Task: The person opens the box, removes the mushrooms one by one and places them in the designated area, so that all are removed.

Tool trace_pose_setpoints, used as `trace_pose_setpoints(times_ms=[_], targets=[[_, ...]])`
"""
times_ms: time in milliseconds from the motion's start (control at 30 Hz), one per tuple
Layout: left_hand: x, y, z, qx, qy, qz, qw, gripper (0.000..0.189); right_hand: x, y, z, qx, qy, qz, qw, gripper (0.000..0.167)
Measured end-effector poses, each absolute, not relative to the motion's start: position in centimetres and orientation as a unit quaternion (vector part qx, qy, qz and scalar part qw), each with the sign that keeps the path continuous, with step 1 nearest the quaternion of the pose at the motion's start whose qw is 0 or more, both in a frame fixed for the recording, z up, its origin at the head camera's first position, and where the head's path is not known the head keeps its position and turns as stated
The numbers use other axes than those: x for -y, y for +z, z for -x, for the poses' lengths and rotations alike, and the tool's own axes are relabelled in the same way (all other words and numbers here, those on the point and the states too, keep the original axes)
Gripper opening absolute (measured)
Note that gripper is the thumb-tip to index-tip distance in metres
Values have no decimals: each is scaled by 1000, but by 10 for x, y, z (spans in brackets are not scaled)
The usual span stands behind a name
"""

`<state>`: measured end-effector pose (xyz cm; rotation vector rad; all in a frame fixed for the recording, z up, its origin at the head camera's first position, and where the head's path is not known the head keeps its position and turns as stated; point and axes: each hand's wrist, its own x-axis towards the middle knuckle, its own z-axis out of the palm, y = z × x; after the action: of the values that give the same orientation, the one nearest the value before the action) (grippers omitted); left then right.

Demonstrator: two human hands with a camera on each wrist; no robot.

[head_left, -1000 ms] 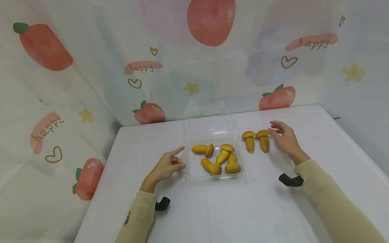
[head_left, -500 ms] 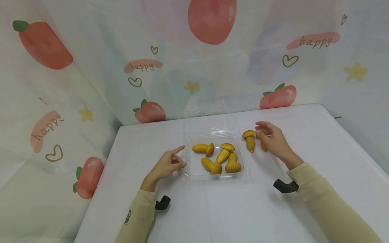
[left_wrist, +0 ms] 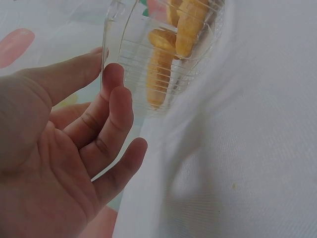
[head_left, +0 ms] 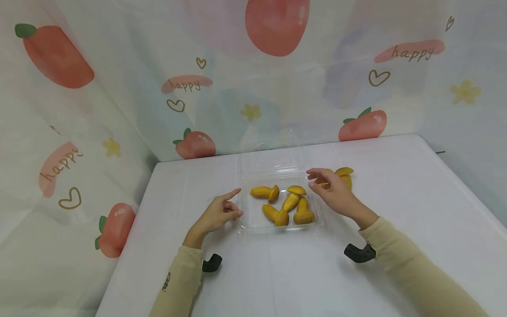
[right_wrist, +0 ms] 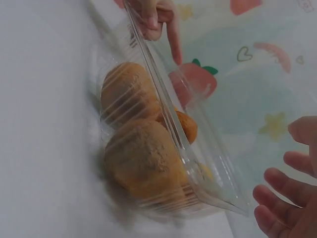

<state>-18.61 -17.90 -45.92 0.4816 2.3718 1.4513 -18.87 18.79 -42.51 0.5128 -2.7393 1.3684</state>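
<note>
A clear plastic clamshell box point(head_left: 253, 223) lies open in the head view, with several yellow mushrooms point(head_left: 291, 202) inside. My left hand point(head_left: 214, 215) is at the box's left side, index finger and thumb reaching to the rim. In the left wrist view its thumb point(left_wrist: 74, 74) meets the box edge and the other fingers bend loosely. My right hand point(head_left: 334, 192) hovers at the box's right rim, fingers spread and holding nothing. Two more mushrooms point(head_left: 346, 175) lie on the table behind it, one largely hidden by the hand.
The clear lid point(head_left: 271, 154) stands raised at the back of the box, near the patterned curtain point(head_left: 222, 105). White cloth covers the table point(head_left: 253, 273). A black bent piece point(head_left: 359, 253) sticks out from each sleeve.
My right hand has moved left and slightly toward me, from beside the two loose mushrooms to the box's right rim. My left hand, the box and the mushrooms stay in place.
</note>
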Motion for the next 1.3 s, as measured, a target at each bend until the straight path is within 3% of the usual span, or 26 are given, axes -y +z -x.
trace_pose_setpoints(times_ms=[467,1300], targets=[[178,-459,186,-828,509,-171,162,75,-157,-435,183,866,439,-236,-36,36],[177,-458,186,-827,511,-171,161,74,-137,-443,183,863,374,-309,-142,47]])
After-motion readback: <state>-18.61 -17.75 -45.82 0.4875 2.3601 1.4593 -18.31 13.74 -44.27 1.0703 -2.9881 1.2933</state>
